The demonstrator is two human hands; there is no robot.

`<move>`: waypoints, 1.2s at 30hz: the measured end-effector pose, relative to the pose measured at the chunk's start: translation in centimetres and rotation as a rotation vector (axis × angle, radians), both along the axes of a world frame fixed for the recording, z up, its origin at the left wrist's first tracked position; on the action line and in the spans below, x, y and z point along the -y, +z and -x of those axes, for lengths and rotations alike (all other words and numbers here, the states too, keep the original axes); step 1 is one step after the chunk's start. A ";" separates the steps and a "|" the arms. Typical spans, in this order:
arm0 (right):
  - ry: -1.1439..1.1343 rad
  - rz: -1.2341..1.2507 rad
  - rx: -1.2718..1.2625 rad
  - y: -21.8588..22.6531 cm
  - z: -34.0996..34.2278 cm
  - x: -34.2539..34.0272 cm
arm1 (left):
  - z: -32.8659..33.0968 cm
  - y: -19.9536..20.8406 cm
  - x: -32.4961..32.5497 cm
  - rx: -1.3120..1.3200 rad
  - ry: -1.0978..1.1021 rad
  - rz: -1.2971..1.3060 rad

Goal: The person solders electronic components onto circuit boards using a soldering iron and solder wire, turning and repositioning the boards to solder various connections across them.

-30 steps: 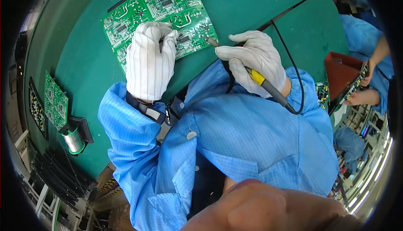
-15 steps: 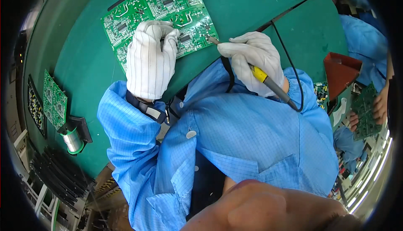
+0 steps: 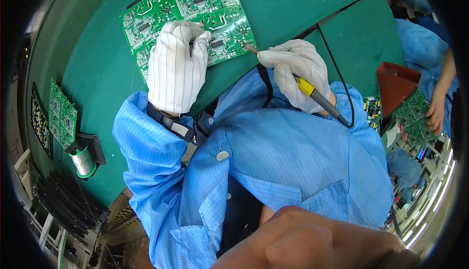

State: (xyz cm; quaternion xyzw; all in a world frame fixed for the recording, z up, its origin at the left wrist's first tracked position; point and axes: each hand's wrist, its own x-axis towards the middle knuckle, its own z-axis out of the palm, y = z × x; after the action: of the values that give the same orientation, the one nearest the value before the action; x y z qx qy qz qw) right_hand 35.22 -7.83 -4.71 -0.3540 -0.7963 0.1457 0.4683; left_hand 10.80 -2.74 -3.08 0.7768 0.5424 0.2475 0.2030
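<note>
A green panel of circuit boards [image 3: 227, 22] lies flat on the green table at the top middle. My left hand [image 3: 178, 68], in a white striped glove, rests on it with thumb and fingers curled together. What those fingers pinch, if anything, is hidden. My right hand [image 3: 300, 71], gloved too, grips a soldering iron [image 3: 305, 87] by its yellow and grey handle. The iron's tip points left, close to the panel's right edge; whether it touches cannot be made out.
On the left, a solder wire spool [image 3: 83, 163] stands beside an upright green circuit board [image 3: 62, 115]. A black cable [image 3: 333, 59] runs from the iron across the table. To the right are a dark red holder [image 3: 396, 86] and a co-worker's hand [image 3: 436, 115] on another board [image 3: 415, 117].
The panel has shifted slightly to the right, and my right hand has moved a little right with the iron. The co-worker's board has come left, nearer the red holder.
</note>
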 end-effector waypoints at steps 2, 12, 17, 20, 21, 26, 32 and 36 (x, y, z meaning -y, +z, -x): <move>-0.002 0.059 -0.019 0.1 0.0 0.3 | 0.0 0.0 0.1 0.010 0.004 0.000; -0.032 -0.049 -0.149 -0.4 -3.8 -2.7 | 0.0 -0.3 -0.1 -0.003 0.009 -0.006; -0.473 0.224 -0.087 3.2 -5.3 -7.0 | -0.5 -0.3 -0.6 0.017 -0.016 -0.005; -0.338 0.263 -0.034 1.9 -5.4 -8.8 | 0.1 -0.2 -0.2 0.030 0.036 0.012; -0.290 0.298 -0.067 1.2 -5.5 -9.0 | 0.1 -0.2 0.0 0.062 0.059 0.033; 0.061 0.761 -0.729 -1.5 -8.1 -10.1 | 0.2 0.4 -0.1 0.152 0.103 0.098; -0.406 0.514 -0.290 2.7 -3.9 -5.1 | 0.5 1.3 0.2 0.199 0.181 0.191; -0.215 0.597 -0.425 1.5 -1.8 -2.6 | 1.4 1.0 0.7 0.258 0.138 0.127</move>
State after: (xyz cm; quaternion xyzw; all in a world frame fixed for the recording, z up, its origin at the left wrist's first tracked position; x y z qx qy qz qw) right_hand 36.99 -5.26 -3.20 -0.5182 -0.5625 0.3916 0.5117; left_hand 9.36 -3.40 -2.05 0.6850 0.5784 0.3238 0.3023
